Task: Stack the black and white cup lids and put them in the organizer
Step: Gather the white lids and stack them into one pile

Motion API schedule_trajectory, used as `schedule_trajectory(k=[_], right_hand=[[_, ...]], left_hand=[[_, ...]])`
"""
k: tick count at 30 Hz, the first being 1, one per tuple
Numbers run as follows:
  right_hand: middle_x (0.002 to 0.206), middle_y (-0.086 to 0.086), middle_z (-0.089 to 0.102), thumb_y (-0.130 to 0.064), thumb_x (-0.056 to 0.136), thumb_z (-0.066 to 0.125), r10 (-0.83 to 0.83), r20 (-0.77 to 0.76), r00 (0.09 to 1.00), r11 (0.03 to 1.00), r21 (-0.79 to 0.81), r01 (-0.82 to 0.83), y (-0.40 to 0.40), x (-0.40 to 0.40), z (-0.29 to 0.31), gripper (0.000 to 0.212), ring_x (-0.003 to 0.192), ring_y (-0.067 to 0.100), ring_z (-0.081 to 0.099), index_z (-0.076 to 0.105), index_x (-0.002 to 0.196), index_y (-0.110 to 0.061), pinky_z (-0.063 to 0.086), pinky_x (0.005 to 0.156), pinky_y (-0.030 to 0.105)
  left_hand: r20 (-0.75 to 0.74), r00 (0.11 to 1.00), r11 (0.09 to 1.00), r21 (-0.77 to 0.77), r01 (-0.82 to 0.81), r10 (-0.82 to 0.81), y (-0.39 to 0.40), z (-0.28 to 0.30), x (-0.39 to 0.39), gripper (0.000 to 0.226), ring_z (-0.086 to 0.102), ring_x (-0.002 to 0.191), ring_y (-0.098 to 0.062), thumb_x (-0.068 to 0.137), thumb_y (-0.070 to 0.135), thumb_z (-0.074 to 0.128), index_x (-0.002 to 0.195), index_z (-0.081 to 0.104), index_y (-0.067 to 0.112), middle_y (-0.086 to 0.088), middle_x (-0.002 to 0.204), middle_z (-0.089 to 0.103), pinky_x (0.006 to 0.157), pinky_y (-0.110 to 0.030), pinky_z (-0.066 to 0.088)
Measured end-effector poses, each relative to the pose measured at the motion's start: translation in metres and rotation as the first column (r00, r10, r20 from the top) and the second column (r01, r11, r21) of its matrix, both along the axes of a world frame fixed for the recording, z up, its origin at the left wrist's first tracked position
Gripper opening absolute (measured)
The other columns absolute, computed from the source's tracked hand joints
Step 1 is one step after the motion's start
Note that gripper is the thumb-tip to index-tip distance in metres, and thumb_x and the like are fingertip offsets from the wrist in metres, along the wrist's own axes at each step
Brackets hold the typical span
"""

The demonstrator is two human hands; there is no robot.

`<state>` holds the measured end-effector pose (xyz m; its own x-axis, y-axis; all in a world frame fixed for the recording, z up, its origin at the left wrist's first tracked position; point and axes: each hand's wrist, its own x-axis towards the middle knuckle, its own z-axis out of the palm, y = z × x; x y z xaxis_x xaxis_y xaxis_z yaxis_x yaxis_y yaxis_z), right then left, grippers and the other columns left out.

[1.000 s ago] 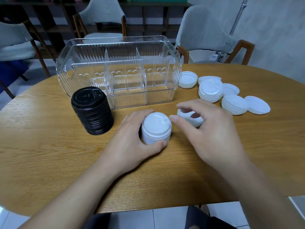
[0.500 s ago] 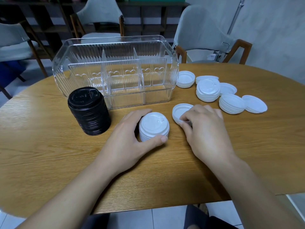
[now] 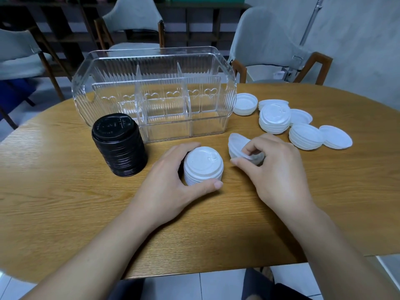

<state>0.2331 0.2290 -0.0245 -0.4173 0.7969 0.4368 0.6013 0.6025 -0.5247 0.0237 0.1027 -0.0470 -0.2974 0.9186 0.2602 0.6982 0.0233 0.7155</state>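
My left hand (image 3: 166,185) wraps around a short stack of white lids (image 3: 203,165) standing on the table. Just to its right, my right hand (image 3: 275,169) pinches a single white lid (image 3: 237,145) and tilts it up on edge off the table. A tall stack of black lids (image 3: 119,146) stands to the left, in front of the clear ribbed organizer (image 3: 155,92), whose compartments look empty. More white lids (image 3: 275,118) lie in small piles and singly at the right.
The round wooden table (image 3: 65,202) has its near edge close to my body. Grey chairs (image 3: 270,46) stand behind the table. An upturned white lid (image 3: 245,104) sits beside the organizer's right end.
My right hand took hold of the single white lid that lay flat and lifted it up on edge. My left hand stayed around the white stack.
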Motion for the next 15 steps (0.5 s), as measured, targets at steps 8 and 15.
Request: schedule_trajectory(k=[8, 15], right_hand=[[0.096, 0.002, 0.085, -0.017, 0.098, 0.083, -0.053, -0.617, 0.785, 0.842, -0.451, -0.297, -0.015, -0.006, 0.025, 0.01, 0.091, 0.02, 0.081, 0.078, 0.106, -0.016, 0.061, 0.083, 0.029], [0.105, 0.015, 0.084, -0.015, 0.101, 0.075, -0.078, -0.731, 0.678, 0.654, -0.551, -0.518, -0.034, -0.021, 0.027, 0.034, 0.091, 0.024, 0.078, 0.069, 0.135, -0.019, 0.059, 0.087, 0.039]], left_hand=[[0.003, 1.0, 0.986, 0.169, 0.004, -0.004, -0.006, 0.009, 0.007, 0.107, 0.052, 0.15, -0.007, 0.079, 0.061, 0.094, 0.168, 0.042, 0.032, 0.017, 0.156, 0.056, 0.125, -0.036, 0.042], [0.015, 0.999, 0.96, 0.276, 0.043, -0.049, -0.007, 0.006, 0.008, 0.1, 0.054, 0.15, -0.015, 0.082, 0.048, 0.097, 0.166, 0.046, 0.027, 0.016, 0.159, 0.056, 0.125, -0.048, 0.044]])
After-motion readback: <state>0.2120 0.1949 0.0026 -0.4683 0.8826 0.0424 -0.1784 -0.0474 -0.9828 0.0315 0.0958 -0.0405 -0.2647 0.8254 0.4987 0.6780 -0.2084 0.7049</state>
